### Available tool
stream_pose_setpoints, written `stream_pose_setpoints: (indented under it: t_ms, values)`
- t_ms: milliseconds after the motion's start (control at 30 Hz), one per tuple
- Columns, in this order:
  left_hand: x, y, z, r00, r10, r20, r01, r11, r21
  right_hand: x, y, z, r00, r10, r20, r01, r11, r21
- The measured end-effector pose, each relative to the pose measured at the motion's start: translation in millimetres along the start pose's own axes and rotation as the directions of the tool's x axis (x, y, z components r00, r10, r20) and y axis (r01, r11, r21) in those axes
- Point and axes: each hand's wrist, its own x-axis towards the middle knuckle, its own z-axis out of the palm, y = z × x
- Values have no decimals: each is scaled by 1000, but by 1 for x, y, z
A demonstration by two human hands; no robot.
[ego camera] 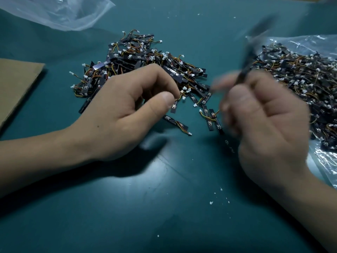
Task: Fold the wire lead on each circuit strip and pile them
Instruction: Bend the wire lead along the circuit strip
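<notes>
i see the mat [145, 216] as flat teal green all round the pile [138, 57], with white crumbs [211, 202] speckled on it nearer me. the pile is black strips, orange and yellow leads, white plugs; the near strip [173, 107] at its front edge matches. right of the pile the blurred strip [245, 68] reads grey-black, and the clear bag [313, 42] glints white over more black strips. left of the pile the cardboard [16, 83] is plain tan; behind-left, a second bag [60, 13] is milky clear.

No legible text, circuit strips [175, 73] (white marks) unreadable
</notes>
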Motion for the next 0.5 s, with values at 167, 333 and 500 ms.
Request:
stream_pose_setpoints:
  t_ms: [167, 333, 500]
  values:
    - [0, -6, 5, 969, 179, 167, -222, 933, 284, 5, 6, 2, 996, 78, -40, -85, 972, -221]
    - [-2, -4, 3, 918, 218, 332, -347, 849, 399, -4, -4, 7, 995, 2, 97, 67, 715, -696]
    - [-6, -3, 5, 973, 77, 218, -194, 783, 591, -2, -12, 6, 952, 304, 43, -22, 209, -978]
